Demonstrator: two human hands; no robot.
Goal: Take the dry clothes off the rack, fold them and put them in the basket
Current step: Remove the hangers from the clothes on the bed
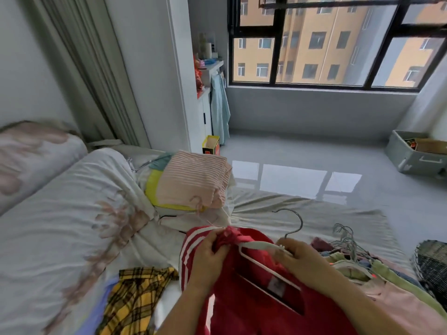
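While the left hand (208,256) pinches the bunched neck of the red garment (251,308) lying on the bed (302,213), the right hand (306,258) grips the white hanger (258,245) inside it, with a folded pink striped pile (193,182) beyond and a dark woven basket (433,269) at far right.

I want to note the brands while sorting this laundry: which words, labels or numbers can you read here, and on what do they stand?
Nothing here can be read as text.
Neck label inside the red garment on the white hanger: blurred, unreadable.
Red print on the yellow box on the floor: too small and blurred to read.
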